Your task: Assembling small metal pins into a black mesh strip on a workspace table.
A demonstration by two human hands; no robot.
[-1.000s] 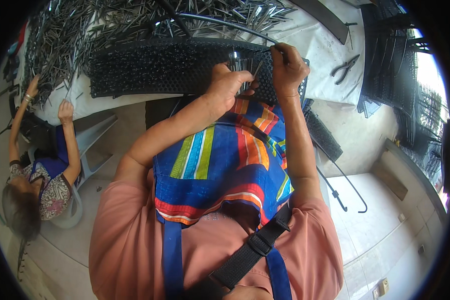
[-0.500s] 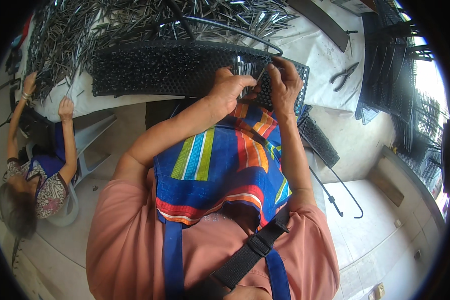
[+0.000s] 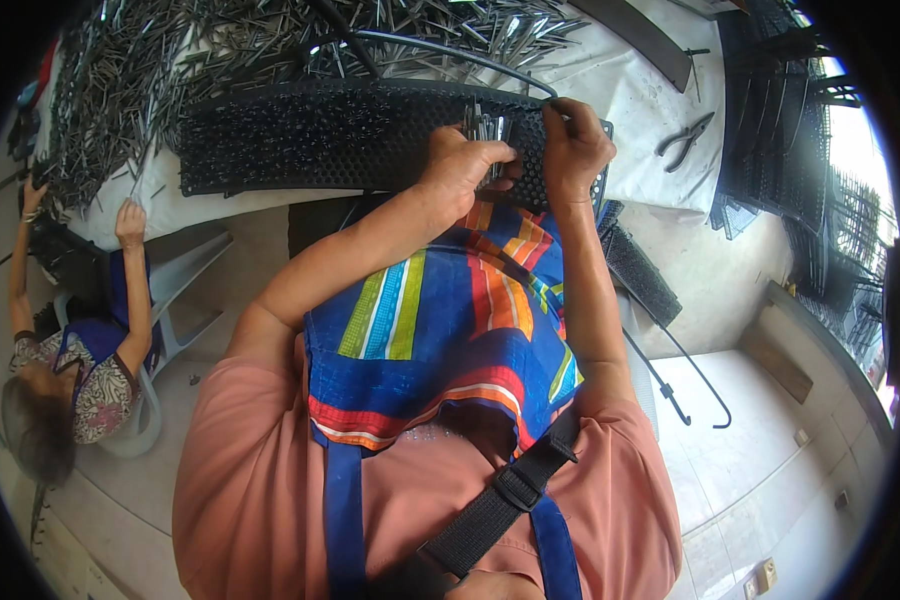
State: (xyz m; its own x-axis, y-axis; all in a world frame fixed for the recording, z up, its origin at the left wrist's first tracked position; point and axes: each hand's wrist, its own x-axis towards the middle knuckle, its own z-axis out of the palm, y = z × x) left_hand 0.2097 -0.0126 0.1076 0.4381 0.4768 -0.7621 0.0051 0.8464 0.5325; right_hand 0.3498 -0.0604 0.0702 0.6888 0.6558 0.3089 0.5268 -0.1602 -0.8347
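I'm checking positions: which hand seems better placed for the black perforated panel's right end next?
Probably the right hand, over that end of the black perforated panel; the left hand holds a bundle of thin shiny strips.

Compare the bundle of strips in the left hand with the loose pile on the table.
The bundle is small; the pile is far bigger. The bundle's strips stand roughly side by side in the left hand; the pile's lie crisscrossed on the table. Both show thin strips with shiny glints.
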